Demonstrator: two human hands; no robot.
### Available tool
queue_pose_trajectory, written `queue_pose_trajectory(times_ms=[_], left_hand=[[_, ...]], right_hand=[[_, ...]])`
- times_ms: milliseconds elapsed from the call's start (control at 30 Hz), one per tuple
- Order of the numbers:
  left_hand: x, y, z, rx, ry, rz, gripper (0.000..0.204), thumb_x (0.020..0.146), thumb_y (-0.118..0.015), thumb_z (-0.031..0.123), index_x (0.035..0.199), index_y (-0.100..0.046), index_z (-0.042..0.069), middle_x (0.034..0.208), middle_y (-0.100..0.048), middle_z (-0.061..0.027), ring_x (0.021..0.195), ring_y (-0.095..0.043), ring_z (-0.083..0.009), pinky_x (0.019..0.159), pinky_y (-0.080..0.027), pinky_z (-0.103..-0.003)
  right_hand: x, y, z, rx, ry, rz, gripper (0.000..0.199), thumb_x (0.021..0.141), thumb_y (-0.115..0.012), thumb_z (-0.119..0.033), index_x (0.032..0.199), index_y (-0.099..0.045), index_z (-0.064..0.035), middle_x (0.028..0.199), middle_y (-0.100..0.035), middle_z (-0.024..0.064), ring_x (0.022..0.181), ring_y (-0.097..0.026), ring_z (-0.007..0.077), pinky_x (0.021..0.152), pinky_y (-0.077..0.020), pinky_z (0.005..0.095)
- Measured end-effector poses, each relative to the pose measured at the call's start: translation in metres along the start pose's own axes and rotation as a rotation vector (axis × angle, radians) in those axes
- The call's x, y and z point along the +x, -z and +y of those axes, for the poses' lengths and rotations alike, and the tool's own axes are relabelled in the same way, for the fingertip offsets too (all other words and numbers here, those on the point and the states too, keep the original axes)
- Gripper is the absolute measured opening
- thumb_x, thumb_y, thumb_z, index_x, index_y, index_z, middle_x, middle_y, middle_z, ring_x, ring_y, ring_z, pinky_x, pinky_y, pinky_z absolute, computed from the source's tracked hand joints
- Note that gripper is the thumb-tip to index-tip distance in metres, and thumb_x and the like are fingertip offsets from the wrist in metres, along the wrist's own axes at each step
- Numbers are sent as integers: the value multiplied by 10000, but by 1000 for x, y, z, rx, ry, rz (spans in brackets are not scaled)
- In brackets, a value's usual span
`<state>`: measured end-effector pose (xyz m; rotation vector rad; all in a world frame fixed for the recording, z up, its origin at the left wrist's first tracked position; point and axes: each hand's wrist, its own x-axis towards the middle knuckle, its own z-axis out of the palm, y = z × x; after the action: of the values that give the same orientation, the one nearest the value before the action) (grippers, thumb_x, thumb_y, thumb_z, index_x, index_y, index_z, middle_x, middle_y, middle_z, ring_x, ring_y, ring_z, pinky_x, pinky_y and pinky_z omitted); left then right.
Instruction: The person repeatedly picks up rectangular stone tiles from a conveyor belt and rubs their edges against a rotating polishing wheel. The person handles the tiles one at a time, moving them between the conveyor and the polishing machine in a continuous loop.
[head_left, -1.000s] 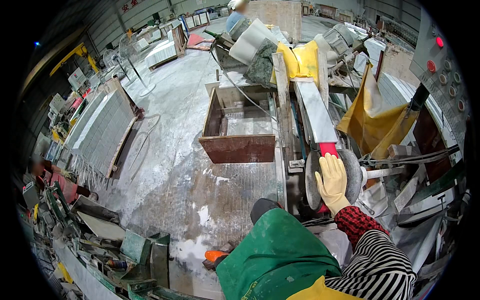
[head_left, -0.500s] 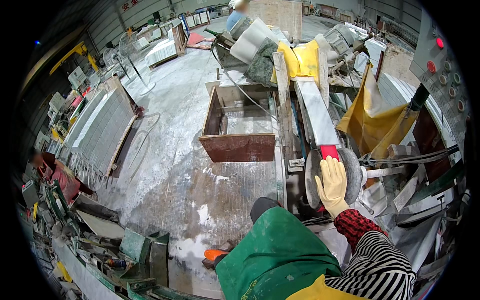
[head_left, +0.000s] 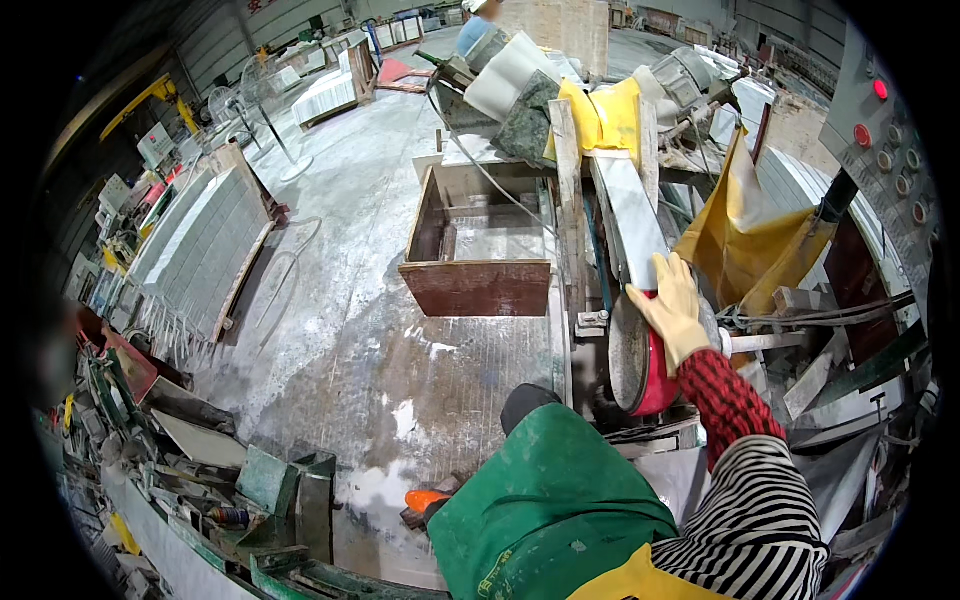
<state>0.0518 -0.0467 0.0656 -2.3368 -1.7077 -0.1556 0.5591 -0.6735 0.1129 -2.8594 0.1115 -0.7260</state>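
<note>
Head view: right hand in yellow glove, fingers spread, resting flat on red saw guard; white stone strip likely heavy, stiff, brittle, best gripped by long edges. Left hand out of sight.

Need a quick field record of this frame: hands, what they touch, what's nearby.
right hand: in a yellow glove, resting on the round guard of a saw, red inside
left hand: not in view
on the machine: long white slab running away from the guard
beside it: yellow sheet, control panel with red buttons
left of machine: open wooden box
floor: dusty white, wet patches
far left: stacked slabs on a rack
clothing: green apron, striped sleeve
</note>
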Motion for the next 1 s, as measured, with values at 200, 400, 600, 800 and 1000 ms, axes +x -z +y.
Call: queue_pose_trajectory(times_ms=[200,400,600,800,1000], left_hand=[[12,4,-8,-159,52,137,335,1079,-548,225,1224,-664,-54,1168,-717,-224,1135,-664,-361,1031,-524,-414],[27,-32,-21,-534,138,270,310,993,-597,131,1236,-626,-60,1225,-666,-260,1148,-611,-441,1012,-473,-507],[40,-82,-59,-211,56,447,363,962,-633,163,1295,-620,19,1217,-664,-199,1207,-586,-406,1032,-472,-486],[47,-106,-49,-1367,366,585,337,1061,-576,145,1345,-638,-24,1394,-639,-143,1299,-590,-280,1108,-475,-389],[35,5,130,-1733,-8,-233,472,1101,-547,371,1413,-596,21,1347,-675,-139,1220,-653,-231,1061,-525,-360]], right_hand=[[33,-34,10,70,-162,-110,803,792,-815,-507,1393,-578,-30,1316,-553,282,1262,-514,476,1076,-435,518],[7,-12,4,134,-311,-303,877,788,-771,-293,1554,-422,-47,1479,-483,240,1416,-456,414,1147,-419,451],[10,-47,68,421,-431,-261,969,679,-762,-25,1583,-412,-39,875,-660,70,568,-561,155,515,-461,309],[55,36,8,1315,-760,-464,867,811,-787,-542,1521,-506,-132,1276,-653,1,1067,-607,128,867,-451,310],[77,34,-120,1263,-271,-755,638,884,-734,-174,1495,-552,-139,873,-590,-73,699,-549,29,572,-380,183]])
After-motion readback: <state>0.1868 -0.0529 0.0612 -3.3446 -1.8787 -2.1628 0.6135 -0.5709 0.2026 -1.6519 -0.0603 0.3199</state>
